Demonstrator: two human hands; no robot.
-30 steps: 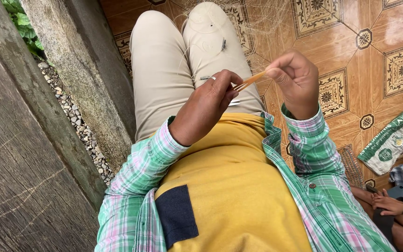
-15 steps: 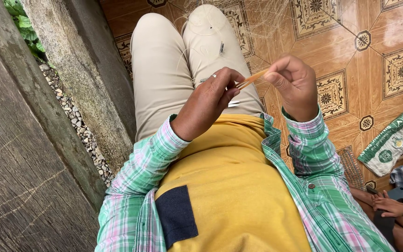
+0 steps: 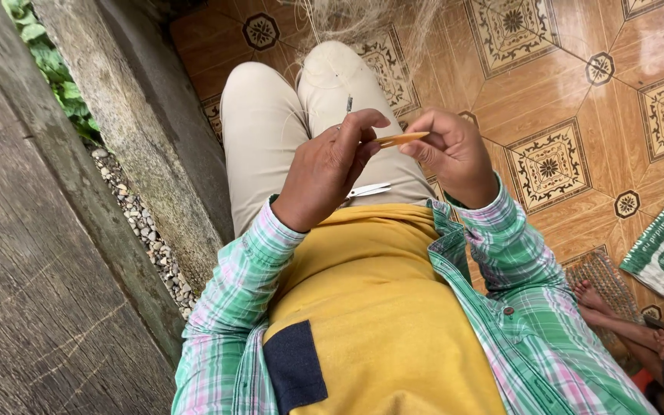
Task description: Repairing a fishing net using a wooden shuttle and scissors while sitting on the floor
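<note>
Head view: both hands (image 3: pixel 393 161) on orange stick (image 3: pixel 401 139).

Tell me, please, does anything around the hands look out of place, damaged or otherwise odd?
Little stands out. A small metal tool lies loose on the lap, unheld, below the left hand. The right hand pinches a thin orange stick. A tangle of pale fibres lies on the tiled floor.
</note>
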